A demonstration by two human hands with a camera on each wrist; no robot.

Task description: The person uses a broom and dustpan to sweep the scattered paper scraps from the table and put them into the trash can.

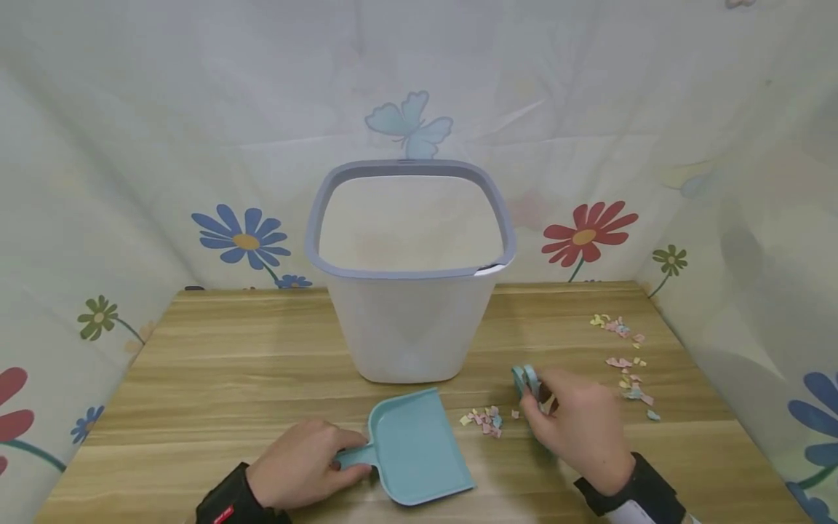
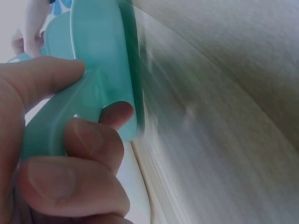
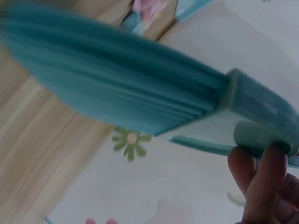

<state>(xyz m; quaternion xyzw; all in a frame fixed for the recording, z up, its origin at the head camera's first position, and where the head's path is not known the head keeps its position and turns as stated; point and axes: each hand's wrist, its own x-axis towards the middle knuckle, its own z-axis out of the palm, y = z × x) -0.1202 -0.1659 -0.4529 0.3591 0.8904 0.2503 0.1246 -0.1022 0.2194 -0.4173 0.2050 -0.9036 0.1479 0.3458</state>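
My left hand [image 1: 309,463] grips the short handle of a light teal dustpan [image 1: 417,447], which lies on the table with its straight edge facing right. In the left wrist view, the thumb and curled fingers [image 2: 93,135] wrap that handle. My right hand [image 1: 579,421] holds a small teal hand brush [image 3: 112,74] by its handle; its bristles show in the right wrist view. From the head view the hand hides most of the brush. Between the dustpan's edge and the brush lies a small pile of coloured paper scraps [image 1: 486,420].
Behind the dustpan stands a white bin [image 1: 409,327] with a grey-blue rim. More paper scraps [image 1: 627,364] lie scattered along the right side of the wooden table [image 1: 216,378]. A flower-printed curtain [image 1: 262,94] surrounds the table at the back and sides.
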